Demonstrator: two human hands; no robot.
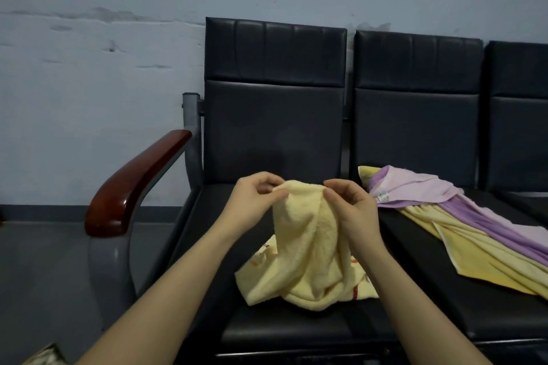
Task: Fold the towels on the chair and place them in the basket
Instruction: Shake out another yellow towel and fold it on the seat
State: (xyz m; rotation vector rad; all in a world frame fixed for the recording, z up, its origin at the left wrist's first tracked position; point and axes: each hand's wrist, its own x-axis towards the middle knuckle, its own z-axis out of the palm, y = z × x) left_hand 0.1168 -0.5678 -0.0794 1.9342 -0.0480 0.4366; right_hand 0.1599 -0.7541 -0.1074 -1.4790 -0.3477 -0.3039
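Pale yellow towel [305, 249] — top edge pinched by left hand [255, 201] and right hand [353, 210] | possibly basket corner [44, 354] bottom-left — contents unseen

Pale blue scuffed wall [103, 83], grey floor [44, 275], dark baseboard [44, 210] along the wall's foot.

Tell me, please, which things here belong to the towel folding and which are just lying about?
Part of the job:
- pale yellow towel, pinched by left hand and right hand
- purple towel and yellow towel heaped on the next seat
- chair

Just there:
- wooden armrest
- wall
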